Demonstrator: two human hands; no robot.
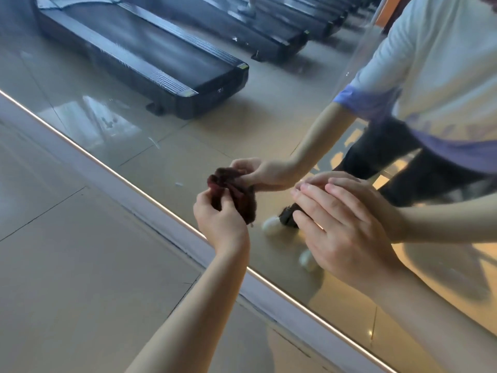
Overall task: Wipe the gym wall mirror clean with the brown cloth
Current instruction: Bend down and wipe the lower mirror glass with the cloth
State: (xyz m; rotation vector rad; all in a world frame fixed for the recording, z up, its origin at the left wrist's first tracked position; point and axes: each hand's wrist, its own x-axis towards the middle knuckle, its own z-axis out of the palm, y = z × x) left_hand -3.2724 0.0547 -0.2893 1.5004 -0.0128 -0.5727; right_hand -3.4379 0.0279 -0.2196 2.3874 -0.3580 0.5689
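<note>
The dark brown bunched cloth (245, 207) sits at the centre of the frame, wadded into a ball and pressed to the glass of the large gym wall mirror (161, 135), its own reflection meeting it just above. The left hand (220, 220) comes up from the lower middle of the frame and has it pinched: the fingers (208, 196) are curled round the wad. Balling it up looks like a way to get a firm pad for rubbing, not a loose flap.

To the right of centre, the right hand (347, 238) lies flat on the mirror, fingers (313, 201) straight and close together, holding nothing. That reads as a brace: the person is leaning low toward the bottom of the glass, and a palm on the surface steadies the body while the other hand works. It may leave prints that need a pass of their own.

The cloth is close to the mirror's lower edge, where a thin bright strip (134, 185) runs diagonally from left to lower right along a pale ledge (107, 181). Small streaks and specks (154, 142) show on the glass to the upper left of the cloth, so the wiping looks far from finished.

Reflected in the upper part of the frame are black treadmills (148, 57); beige floor tiles (67, 265) fill the lower left.
</note>
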